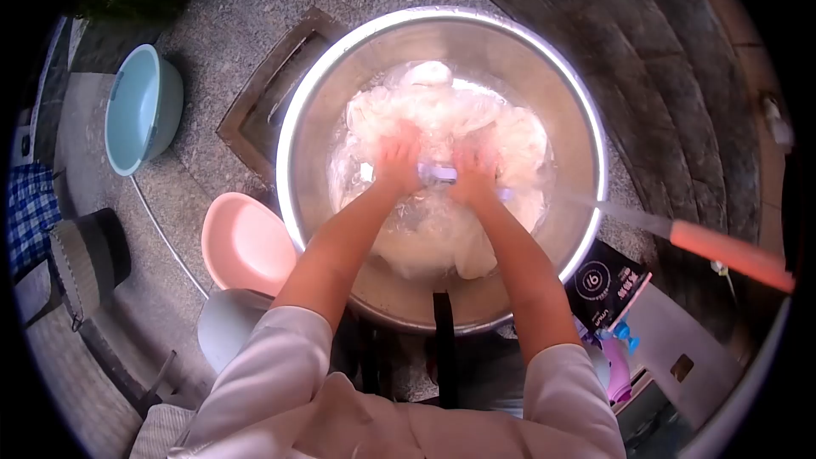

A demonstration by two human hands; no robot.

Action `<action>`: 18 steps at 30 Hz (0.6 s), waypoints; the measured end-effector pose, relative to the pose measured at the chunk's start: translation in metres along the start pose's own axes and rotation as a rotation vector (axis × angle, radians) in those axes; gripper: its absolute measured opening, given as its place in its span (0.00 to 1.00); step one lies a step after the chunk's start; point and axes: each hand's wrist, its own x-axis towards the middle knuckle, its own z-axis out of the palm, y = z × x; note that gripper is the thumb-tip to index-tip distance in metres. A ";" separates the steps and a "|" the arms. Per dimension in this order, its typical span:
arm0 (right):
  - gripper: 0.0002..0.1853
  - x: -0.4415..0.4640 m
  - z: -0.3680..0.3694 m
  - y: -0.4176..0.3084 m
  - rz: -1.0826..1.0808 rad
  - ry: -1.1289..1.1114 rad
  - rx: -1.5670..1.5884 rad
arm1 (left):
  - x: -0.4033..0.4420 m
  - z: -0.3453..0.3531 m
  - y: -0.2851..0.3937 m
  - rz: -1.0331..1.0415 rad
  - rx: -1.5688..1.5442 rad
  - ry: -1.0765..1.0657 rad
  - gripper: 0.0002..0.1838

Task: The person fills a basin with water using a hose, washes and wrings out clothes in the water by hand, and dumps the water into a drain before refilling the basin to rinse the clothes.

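Note:
A large round metal basin [578,229] stands in front of me with water and pale wet cloth [425,110] in it. Both my hands reach down into it, side by side. My left hand [398,155] lies on the cloth, its fingers spread and pointing away from me. To its right, my right hand [474,168] presses on the same cloth with its fingers stretched out. Between the two hands shows a small pale purple piece [438,172], whose kind I cannot make out. Splashing water and glare blur the fingertips.
Right of the basin, an orange hose end [722,251] sends water into it. A pink tub [246,242] and a light blue tub [140,110] sit to the left. A black packet [605,285] lies by the basin's right side; stone steps [654,76] rise beyond.

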 end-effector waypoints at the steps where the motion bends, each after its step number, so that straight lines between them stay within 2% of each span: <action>1: 0.46 0.011 0.005 0.003 -0.005 -0.010 0.005 | 0.009 0.008 -0.003 0.017 -0.035 0.136 0.46; 2: 0.46 0.019 0.012 0.009 -0.050 0.071 -0.029 | 0.011 0.007 -0.002 0.033 -0.071 0.271 0.45; 4: 0.46 0.027 0.025 0.018 -0.134 0.296 -0.075 | 0.014 0.004 0.003 -0.001 -0.047 0.234 0.44; 5: 0.46 0.028 0.020 0.016 -0.134 0.289 -0.073 | 0.013 -0.010 0.007 -0.025 -0.016 0.221 0.43; 6: 0.45 0.026 0.005 0.011 -0.097 0.199 -0.103 | 0.012 -0.024 0.007 -0.010 -0.119 0.090 0.41; 7: 0.44 0.026 -0.005 0.009 -0.059 0.114 -0.133 | 0.017 -0.022 0.006 -0.009 -0.118 0.095 0.41; 9: 0.42 0.031 0.000 0.011 -0.061 0.108 -0.145 | 0.023 -0.018 0.008 -0.083 -0.015 0.060 0.39; 14: 0.36 0.026 -0.009 0.004 -0.024 -0.003 -0.085 | 0.030 0.005 0.007 -0.068 -0.064 0.206 0.36; 16: 0.43 0.022 0.008 0.004 -0.059 0.348 -0.067 | 0.027 0.006 0.009 -0.060 -0.088 0.247 0.35; 18: 0.42 0.014 0.017 0.000 -0.042 0.317 -0.127 | 0.009 -0.006 0.015 -0.116 -0.002 -0.045 0.30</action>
